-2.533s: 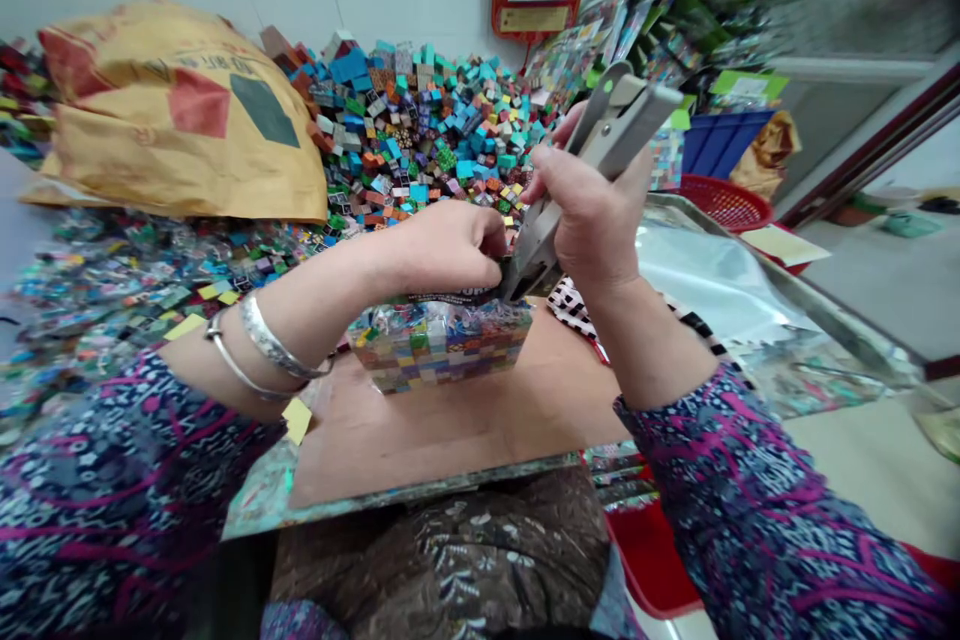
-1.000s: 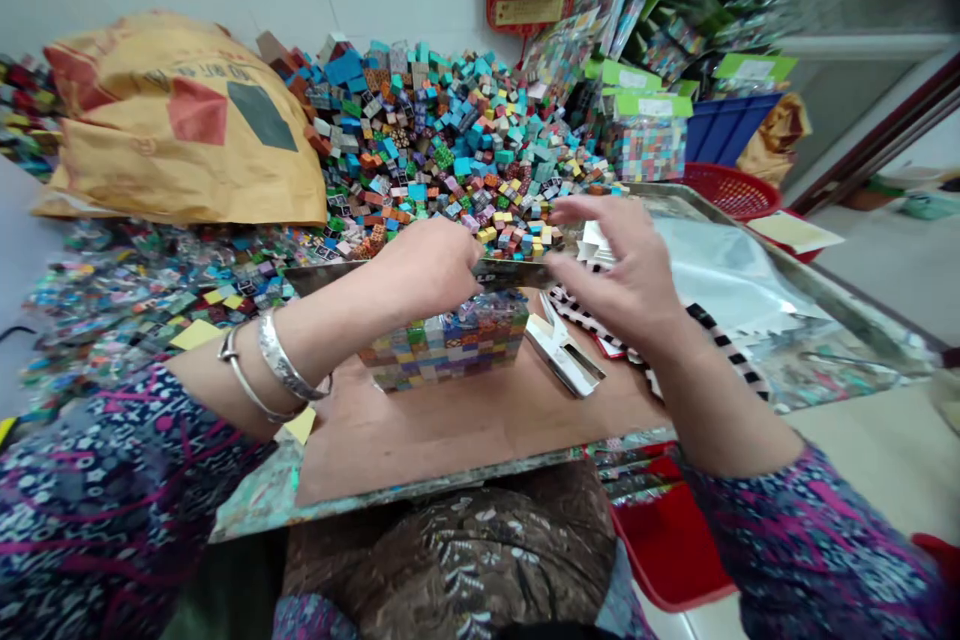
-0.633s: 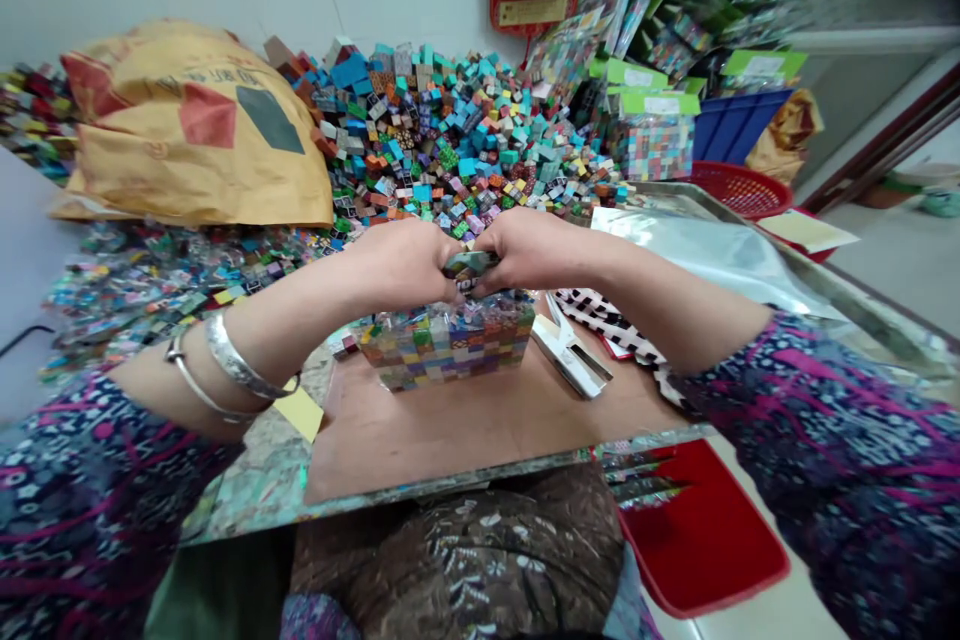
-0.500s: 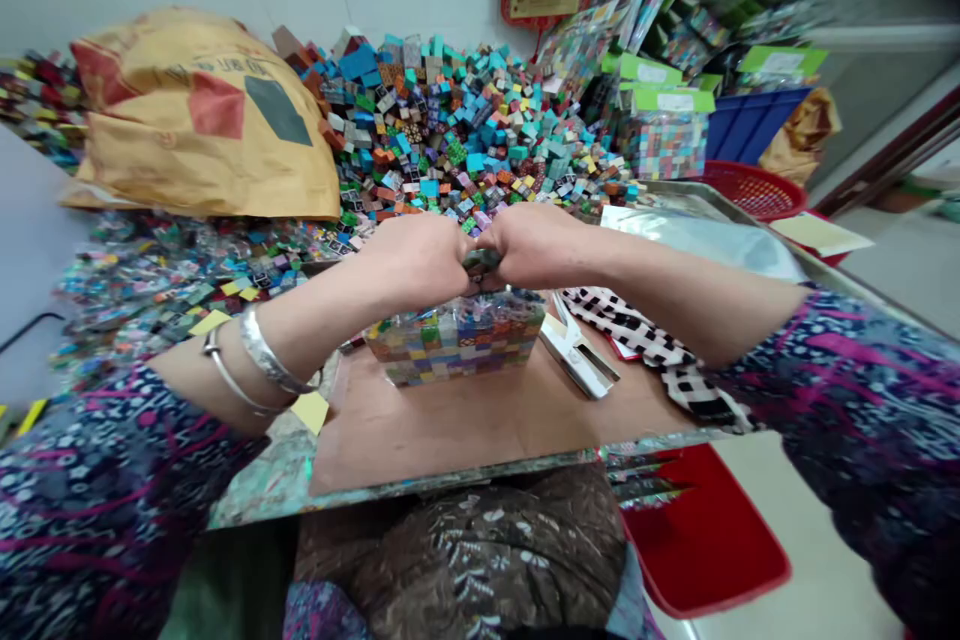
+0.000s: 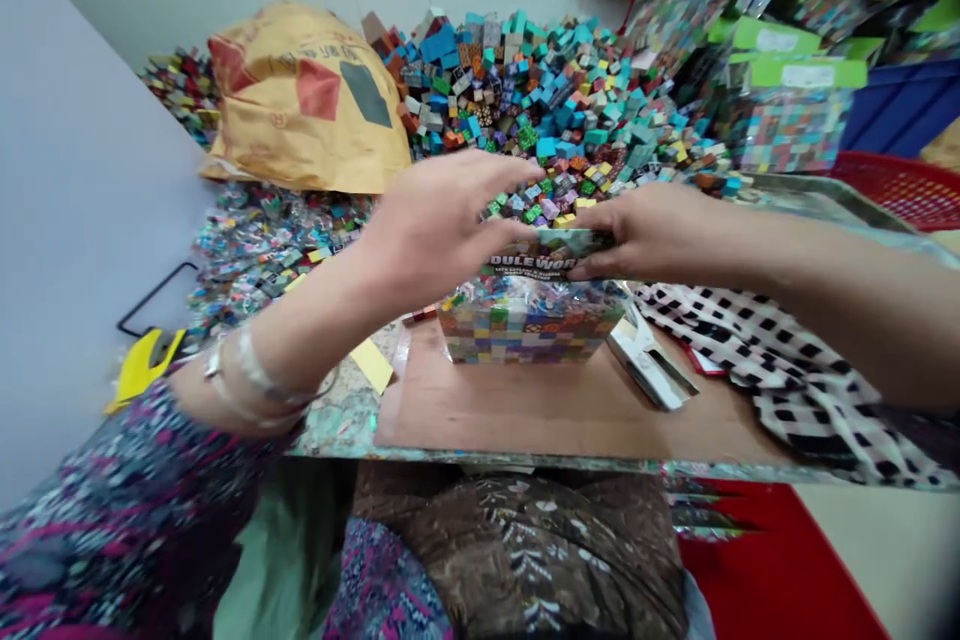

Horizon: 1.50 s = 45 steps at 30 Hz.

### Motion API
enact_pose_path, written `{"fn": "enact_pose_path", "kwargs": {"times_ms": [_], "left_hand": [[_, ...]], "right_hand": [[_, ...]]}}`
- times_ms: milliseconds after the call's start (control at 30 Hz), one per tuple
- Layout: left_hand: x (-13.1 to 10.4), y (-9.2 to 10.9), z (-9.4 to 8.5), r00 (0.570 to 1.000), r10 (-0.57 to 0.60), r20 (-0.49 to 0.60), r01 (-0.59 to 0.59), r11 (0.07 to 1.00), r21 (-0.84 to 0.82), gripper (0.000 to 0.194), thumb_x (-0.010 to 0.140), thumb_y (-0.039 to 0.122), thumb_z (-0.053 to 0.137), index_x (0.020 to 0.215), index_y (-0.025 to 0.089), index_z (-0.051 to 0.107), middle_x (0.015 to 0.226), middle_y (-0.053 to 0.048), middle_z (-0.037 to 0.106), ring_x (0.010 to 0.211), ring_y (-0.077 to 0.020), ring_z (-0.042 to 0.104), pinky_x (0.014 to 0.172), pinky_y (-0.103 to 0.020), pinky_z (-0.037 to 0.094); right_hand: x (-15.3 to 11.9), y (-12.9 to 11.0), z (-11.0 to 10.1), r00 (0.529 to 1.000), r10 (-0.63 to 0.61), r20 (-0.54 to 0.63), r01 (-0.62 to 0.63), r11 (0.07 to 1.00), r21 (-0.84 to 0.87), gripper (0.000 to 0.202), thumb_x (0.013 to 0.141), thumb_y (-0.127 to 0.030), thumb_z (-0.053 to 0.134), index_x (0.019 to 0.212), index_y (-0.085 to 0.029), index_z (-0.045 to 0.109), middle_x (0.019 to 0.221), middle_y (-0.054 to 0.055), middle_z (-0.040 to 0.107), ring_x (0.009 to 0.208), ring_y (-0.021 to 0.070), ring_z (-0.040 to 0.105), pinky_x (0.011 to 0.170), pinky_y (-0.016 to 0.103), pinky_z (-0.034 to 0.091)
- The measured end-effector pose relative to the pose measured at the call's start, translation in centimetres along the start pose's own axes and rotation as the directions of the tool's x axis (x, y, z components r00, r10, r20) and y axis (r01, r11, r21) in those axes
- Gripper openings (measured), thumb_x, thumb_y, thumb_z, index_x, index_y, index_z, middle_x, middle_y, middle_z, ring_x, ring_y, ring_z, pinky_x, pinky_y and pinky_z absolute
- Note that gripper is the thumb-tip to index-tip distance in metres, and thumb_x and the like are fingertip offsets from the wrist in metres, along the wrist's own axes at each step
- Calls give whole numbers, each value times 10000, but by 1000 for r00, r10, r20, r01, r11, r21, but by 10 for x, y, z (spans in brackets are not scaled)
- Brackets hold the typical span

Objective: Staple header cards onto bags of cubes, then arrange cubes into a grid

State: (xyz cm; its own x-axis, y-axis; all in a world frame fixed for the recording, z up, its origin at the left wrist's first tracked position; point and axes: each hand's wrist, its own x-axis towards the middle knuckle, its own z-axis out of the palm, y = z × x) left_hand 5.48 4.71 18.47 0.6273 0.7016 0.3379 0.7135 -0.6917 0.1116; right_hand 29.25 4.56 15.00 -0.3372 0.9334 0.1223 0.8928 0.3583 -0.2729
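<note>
A clear bag of patterned cube blocks [image 5: 532,335] stands upright on the brown board, a block of many small coloured squares. Along its top runs a dark printed header card [image 5: 536,263] with white lettering. My left hand [image 5: 442,225], slightly blurred, is open at the card's left end, thumb and fingers spread apart. At the card's right end my right hand [image 5: 645,230] grips it between thumb and fingers. A white stapler [image 5: 651,365] lies on the board just right of the bag.
Loose cube blocks [image 5: 517,90] are heaped against the wall, with a yellow sack [image 5: 307,110] at left. A checkered cloth [image 5: 780,350] lies at right. Filled bags with green headers [image 5: 795,110] stand behind. A red bin [image 5: 780,560] sits below the table edge.
My hands were close together over the bag's top; now they are apart, left hand opened, and the printed header card shows between them. The view has shifted left.
</note>
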Motion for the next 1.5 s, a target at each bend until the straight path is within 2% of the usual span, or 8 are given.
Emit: {"fn": "enact_pose_path", "kwargs": {"times_ms": [100,200,367,767,1100,1267,1400,1500], "left_hand": [[-56,-33,2,933,-191,-304,183,982,-56,327,942,455,476,1127,285,686,1113,-22,722,1029,-197,645,915,-318,450],[-107,-71,35,822,-544,-166,530,839,-123,353,889,504,520,1021,229,698,731,-25,691,706,-196,647,672,-309,457],[-141,-103,106,508,-844,173,856,517,7,779,741,661,596,1311,151,445,1103,-185,662,1015,-400,639,774,-428,468],[-193,-92,119,485,-869,99,750,354,-559,477,723,274,566,1187,226,466,921,-21,662,825,-192,678,736,-307,550],[-208,-17,122,416,-751,512,302,-417,-858,503,507,170,887,922,200,603,692,18,716,617,-122,662,640,-219,549],[-218,-12,121,501,-818,282,461,-24,-887,517,660,281,820,1123,244,592,1039,-42,716,916,-205,695,835,-346,572],[-215,-22,97,893,-433,-120,339,825,-453,466,812,273,683,1264,276,570,1500,-91,460,1413,-310,381,1173,-543,267],[-199,-23,80,992,-84,95,106,960,-259,511,806,299,675,1304,261,567,1448,-103,523,1456,-380,268,1174,-648,83]], "right_hand": [[-36,-11,4,902,-197,-384,200,979,-32,202,716,-256,767,910,-286,723,788,21,683,748,242,605,765,436,462],[-78,-31,27,667,-487,-564,443,867,-226,227,806,-206,675,1012,-301,692,893,24,733,777,225,629,814,431,480],[-118,-75,112,805,-526,-276,527,847,-77,256,852,-89,494,1015,-176,672,743,46,699,672,187,602,731,375,487],[-110,-103,175,961,-274,25,239,874,424,240,933,-174,436,862,-197,665,775,55,692,723,190,630,697,325,457],[-59,-149,217,883,49,467,-469,85,879,368,771,-422,676,1044,-193,587,869,37,659,661,136,575,586,275,471],[-63,-139,210,905,35,424,-425,137,895,138,794,-300,611,755,-197,527,763,6,630,703,139,555,713,296,460],[-75,-116,174,900,-146,411,-217,667,712,125,878,-272,508,829,-193,592,825,39,660,742,172,569,690,302,414],[-87,-107,148,876,-295,382,82,871,484,168,864,-155,473,875,-207,632,863,47,679,798,187,592,718,306,404]]}}
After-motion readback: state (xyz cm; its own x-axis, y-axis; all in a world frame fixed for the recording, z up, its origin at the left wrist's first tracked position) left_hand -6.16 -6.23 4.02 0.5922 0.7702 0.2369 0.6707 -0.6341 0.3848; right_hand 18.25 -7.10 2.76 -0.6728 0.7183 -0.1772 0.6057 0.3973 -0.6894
